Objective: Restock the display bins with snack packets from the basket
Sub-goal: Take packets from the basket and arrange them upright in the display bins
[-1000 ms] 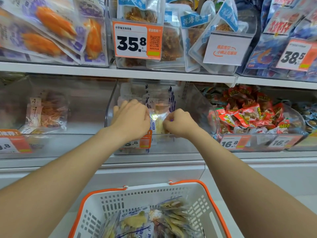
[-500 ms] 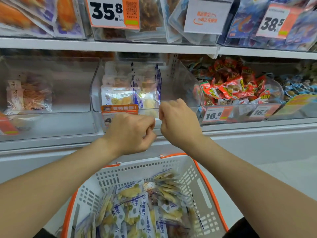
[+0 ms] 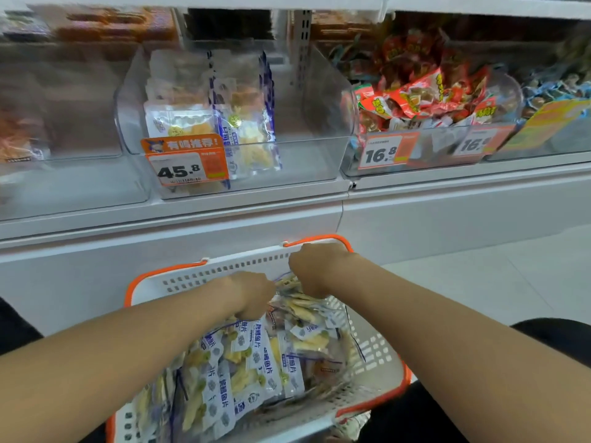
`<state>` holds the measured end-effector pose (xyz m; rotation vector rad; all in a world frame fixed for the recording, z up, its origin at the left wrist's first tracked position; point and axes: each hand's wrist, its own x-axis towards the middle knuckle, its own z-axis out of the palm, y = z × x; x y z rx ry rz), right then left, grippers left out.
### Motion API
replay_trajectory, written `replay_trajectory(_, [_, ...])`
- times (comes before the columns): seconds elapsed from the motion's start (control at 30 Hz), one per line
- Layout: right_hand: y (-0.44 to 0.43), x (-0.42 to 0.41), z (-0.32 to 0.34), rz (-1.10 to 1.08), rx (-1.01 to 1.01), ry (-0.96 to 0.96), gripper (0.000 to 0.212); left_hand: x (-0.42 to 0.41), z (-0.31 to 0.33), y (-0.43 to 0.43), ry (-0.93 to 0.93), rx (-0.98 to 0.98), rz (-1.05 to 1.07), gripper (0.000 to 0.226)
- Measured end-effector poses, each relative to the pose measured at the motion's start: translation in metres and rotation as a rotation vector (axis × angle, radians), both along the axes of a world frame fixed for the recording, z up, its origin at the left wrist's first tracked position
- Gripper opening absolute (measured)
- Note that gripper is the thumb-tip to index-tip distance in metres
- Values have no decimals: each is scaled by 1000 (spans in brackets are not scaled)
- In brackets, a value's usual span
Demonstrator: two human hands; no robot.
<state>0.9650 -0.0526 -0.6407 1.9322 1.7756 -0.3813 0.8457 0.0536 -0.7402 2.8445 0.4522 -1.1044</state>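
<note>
The basket [image 3: 192, 277], white with an orange rim, sits in the lower middle of the frame, below the shelf [image 3: 224, 204]. It is heaped with snack packets [image 3: 256, 362], clear and white with blue print and pale yellow pieces inside. Both arms reach into its far end.

The left hand [image 3: 252, 294] is turned knuckles-up with its fingers curled down onto the top of the heap. The right hand [image 3: 315, 270] is just beside it, near the far rim, also curled. The edge of a packet sticks up between the two hands and touches both. The fingertips are hidden under the hands, so I cannot tell whether either hand is actually gripping a packet.

Above, in the upper middle, stands a clear bin [image 3: 307, 155] on the shelf. A few of the same packets [image 3: 243, 123] stand upright in a row on its left side, and its right side is bare. An orange price tag [image 3: 185, 167] reading 45.8 is fixed to its front.

To the upper right, another bin [image 3: 425, 155] is piled with red packets [image 3: 415, 97] and carries a 16.8 tag [image 3: 383, 153]. At the upper left, a third bin [image 3: 80, 123] looks blurred.
</note>
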Motion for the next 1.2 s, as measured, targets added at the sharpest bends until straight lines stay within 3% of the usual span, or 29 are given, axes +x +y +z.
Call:
replay_trajectory(0.1, [4, 3, -10, 23, -11, -34, 28, -1, -36, 2, 56, -45, 5, 26])
replay_trajectory(0.27, [14, 10, -9, 8, -1, 13, 26, 7, -75, 2, 68, -72, 92, 38])
replay_trajectory(0.43, [23, 10, -15, 56, -1, 80, 17, 14, -92, 7, 35, -158, 254, 90])
replay_trajectory(0.53, [27, 9, -20, 85, -14, 70, 14, 20, -92, 9, 18, -152, 302, 89])
replay_trajectory(0.63, [33, 7, -22, 70, -27, 66, 15, 20, -92, 12, -14, -130, 372, 103])
replay_trajectory(0.73, [35, 7, -22, 69, -9, 73, 30, 14, -98, 7, -30, -117, 448, 81])
replay_trajectory(0.8, [36, 8, -22, 67, 1, 77, 28, 11, -103, 0, -81, -84, 490, 62])
replay_trajectory(0.97, [30, 10, -24, 70, -12, 88, 11, 8, -102, -4, -162, 2, 573, 52])
replay_trajectory(1.07, [27, 11, -25, 76, -19, 92, 20, 7, -101, -4, -196, -16, 592, 28])
replay_trajectory(1.2, [23, 11, -24, 63, -36, 84, 27, 8, -97, -3, -221, -150, 719, 29])
